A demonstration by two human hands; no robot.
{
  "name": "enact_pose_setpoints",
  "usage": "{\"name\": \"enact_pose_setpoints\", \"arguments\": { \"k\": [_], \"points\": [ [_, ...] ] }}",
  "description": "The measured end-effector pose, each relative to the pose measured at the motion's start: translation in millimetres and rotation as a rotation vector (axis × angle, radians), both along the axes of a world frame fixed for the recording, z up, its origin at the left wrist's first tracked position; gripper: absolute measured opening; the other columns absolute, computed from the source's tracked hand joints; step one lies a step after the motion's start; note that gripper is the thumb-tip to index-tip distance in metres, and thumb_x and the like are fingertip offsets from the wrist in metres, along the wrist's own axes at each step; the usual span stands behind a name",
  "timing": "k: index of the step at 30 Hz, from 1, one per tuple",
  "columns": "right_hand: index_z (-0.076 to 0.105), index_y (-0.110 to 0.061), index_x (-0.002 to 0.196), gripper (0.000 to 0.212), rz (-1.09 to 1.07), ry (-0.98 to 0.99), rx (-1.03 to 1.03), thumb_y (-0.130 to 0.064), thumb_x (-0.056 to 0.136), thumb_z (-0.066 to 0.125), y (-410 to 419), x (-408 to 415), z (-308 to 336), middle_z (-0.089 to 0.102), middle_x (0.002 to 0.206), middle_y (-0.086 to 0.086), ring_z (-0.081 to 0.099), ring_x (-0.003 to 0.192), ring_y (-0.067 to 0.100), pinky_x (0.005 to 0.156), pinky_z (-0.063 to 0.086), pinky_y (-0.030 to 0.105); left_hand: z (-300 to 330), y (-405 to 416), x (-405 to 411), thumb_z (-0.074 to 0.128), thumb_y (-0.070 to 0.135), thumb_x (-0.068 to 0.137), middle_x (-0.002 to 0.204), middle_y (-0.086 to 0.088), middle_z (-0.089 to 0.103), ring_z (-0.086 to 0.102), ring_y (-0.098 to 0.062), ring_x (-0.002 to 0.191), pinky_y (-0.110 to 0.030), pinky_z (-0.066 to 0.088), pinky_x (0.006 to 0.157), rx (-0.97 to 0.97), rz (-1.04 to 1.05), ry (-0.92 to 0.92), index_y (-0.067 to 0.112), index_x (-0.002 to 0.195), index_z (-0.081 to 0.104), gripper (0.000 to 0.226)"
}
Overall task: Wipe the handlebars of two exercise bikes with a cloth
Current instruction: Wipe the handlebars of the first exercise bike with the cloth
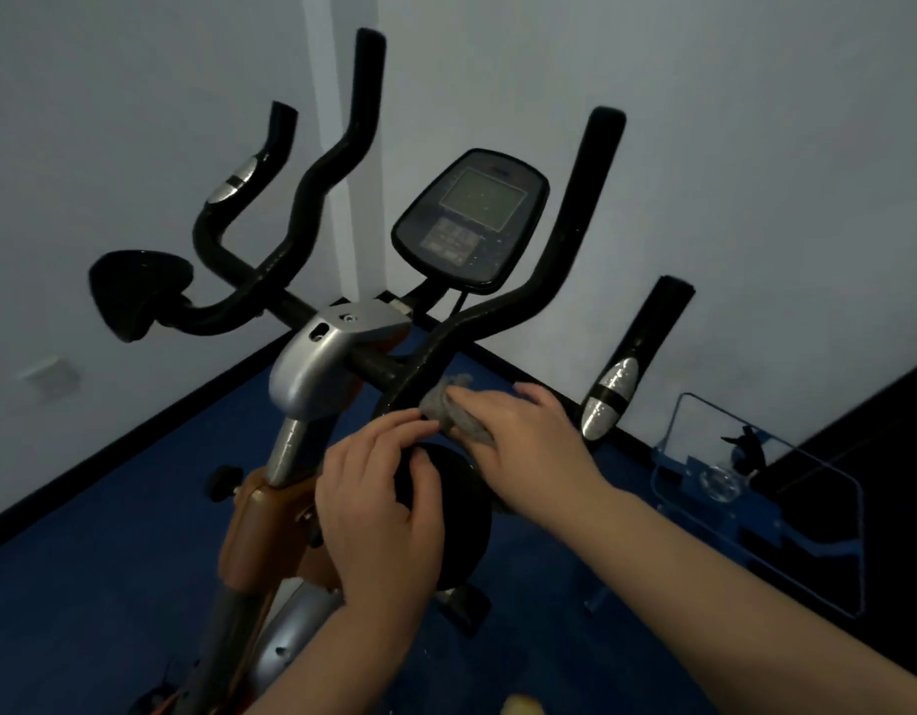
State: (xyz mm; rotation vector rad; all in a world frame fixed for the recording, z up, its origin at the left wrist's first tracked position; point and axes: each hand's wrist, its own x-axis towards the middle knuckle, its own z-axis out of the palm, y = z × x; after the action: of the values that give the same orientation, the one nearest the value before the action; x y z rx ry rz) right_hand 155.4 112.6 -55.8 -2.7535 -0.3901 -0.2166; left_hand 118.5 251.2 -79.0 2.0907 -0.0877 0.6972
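Both forearms reach in from the bottom edge toward the bike's right-side bar. Right hand (pixel 523 436) is closed around a bunched grey cloth (pixel 453 410) and presses it against the black handlebar (pixel 564 240) low down, where the tube bends in toward the stem. Left hand (pixel 384 503) sits just beside it, fingers curled over a round black pad (pixel 461 513) below the bar, apparently steadying. From the cloth the tube's long axis runs up and away to the right, ending near the wall, so the right hand is the nearer one to slide along it; that whole upper length looks still to be wiped. Beyond stand the grey console (pixel 471 219) between the bars, the left-side bars, and the blue floor (pixel 110 534). No second bike is visible.
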Motion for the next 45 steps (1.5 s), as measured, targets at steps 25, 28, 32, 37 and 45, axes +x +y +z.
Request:
{"name": "enact_pose_setpoints", "arguments": {
  "k": [25,28,32,37,45],
  "points": [
    [0.067,-0.008,0.113,0.030,0.081,-0.406,0.010,-0.010,0.085,0.059,-117.4,-22.4,20.0,0.065,0.122,0.004,0.058,0.116,0.017,0.104,0.043,0.033,36.1,-48.6,33.7,0.054,0.014,0.084,0.096,0.015,0.063,0.056,-0.001,0.093,-0.020,0.046,0.076,0.066,-0.110,0.026,0.025,0.094,0.064,0.017],
    [0.066,-0.009,0.114,0.031,0.042,-0.374,0.075,-0.013,0.087,0.053,-108.6,-27.2,13.5,0.063,0.123,0.005,0.054,0.119,0.018,0.104,0.042,0.035,36.1,-49.8,33.9,0.054,0.016,0.084,0.096,0.015,0.064,0.056,-0.002,0.091,-0.022,0.047,0.072,0.117,-0.096,0.037,0.024,0.093,0.065,0.016],
    [0.068,-0.007,0.110,0.024,0.238,-0.359,0.001,-0.017,0.090,0.058,-104.5,-26.8,-0.3,0.065,0.117,0.006,0.056,0.116,0.020,0.105,0.040,0.037,35.6,-50.5,34.6,0.056,0.016,0.084,0.096,0.013,0.065,0.057,-0.003,0.090,-0.016,0.044,0.071,0.158,-0.093,0.056,0.023,0.094,0.065,0.016],
    [0.067,0.000,0.109,0.023,0.093,-0.498,0.107,-0.006,0.088,0.061,-136.5,10.3,11.2,0.066,0.114,0.013,0.060,0.111,0.027,0.104,0.042,0.039,37.1,-52.0,33.8,0.060,0.012,0.084,0.094,0.016,0.061,0.055,-0.003,0.080,-0.012,0.038,0.066,0.158,-0.085,0.085,0.024,0.094,0.065,0.017],
    [0.068,0.001,0.107,0.022,0.333,-0.466,0.059,-0.008,0.090,0.057,-138.6,9.9,3.4,0.066,0.113,0.014,0.060,0.111,0.028,0.104,0.041,0.044,45.6,-71.9,45.7,0.057,0.014,0.085,0.099,0.012,0.059,0.056,-0.001,0.091,-0.017,0.042,0.074,0.030,-0.237,0.193,0.028,0.100,0.062,0.021]
  ]
}}
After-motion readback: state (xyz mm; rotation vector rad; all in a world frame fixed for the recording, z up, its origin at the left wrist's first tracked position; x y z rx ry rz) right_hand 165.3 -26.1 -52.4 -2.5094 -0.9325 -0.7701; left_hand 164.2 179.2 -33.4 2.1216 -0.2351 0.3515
